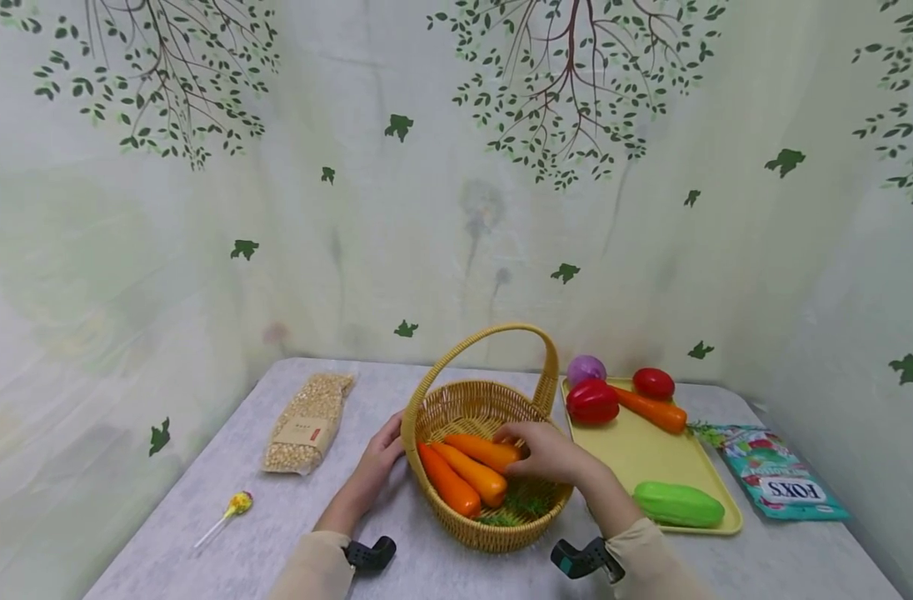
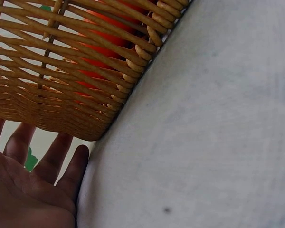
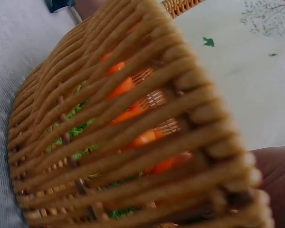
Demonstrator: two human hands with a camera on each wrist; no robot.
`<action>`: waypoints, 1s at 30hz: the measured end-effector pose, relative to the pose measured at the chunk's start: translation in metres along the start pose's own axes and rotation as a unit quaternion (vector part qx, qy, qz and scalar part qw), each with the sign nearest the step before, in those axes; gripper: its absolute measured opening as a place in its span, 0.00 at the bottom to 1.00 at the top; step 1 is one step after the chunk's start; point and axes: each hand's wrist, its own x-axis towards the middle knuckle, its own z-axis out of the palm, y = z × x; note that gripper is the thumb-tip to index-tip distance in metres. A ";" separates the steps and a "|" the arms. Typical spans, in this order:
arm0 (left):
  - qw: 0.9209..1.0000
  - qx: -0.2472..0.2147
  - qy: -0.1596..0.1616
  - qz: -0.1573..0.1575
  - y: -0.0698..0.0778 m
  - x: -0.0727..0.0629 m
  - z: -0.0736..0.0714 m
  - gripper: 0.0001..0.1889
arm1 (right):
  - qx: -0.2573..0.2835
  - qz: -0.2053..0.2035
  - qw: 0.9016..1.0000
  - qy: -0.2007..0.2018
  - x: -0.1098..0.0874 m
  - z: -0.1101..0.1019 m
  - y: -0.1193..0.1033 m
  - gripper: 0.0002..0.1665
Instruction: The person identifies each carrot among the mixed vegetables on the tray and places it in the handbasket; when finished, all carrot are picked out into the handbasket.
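Observation:
A wicker basket [image 1: 494, 537] with a tall handle stands in the middle of the table. Inside lie orange carrots, among them a left one [image 1: 449, 483] and a middle one [image 1: 471, 477], with green leafy tops [image 1: 527, 506] near the front. My right hand [image 1: 550, 454] reaches over the basket's right rim and grips the end of the rightmost carrot [image 1: 475, 450]. Against the basket's outer left side rests my left hand [image 1: 374, 471], its fingers spread and fairly straight in the left wrist view. The right wrist view shows mostly basket weave [image 3: 133, 109], hiding the right fingertips.
Right of the basket, a yellow tray [image 1: 614, 454] bears a red pepper [image 1: 593, 402], another carrot [image 1: 651, 410], a round red item [image 1: 654, 383] and a green vegetable [image 1: 679, 504]. A purple ball-like item [image 1: 586, 368], FOX'S bag [image 1: 782, 475], grain bag [image 1: 306, 423] and lollipop [image 1: 239, 502] lie around.

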 end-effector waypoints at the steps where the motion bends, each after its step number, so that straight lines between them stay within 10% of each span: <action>1: 1.000 0.001 -0.002 -0.002 -0.001 0.000 0.000 0.26 | 0.003 0.002 1.000 -0.003 0.001 0.002 0.000 0.21; 16: 1.000 -0.005 0.001 -0.001 -0.002 0.001 0.001 0.26 | -0.005 0.001 1.000 -0.004 0.001 0.012 0.000 0.20; 30: 1.000 -0.004 -0.009 0.010 -0.002 0.001 -0.001 0.25 | 0.008 -0.052 0.996 0.078 -0.003 0.014 0.002 0.17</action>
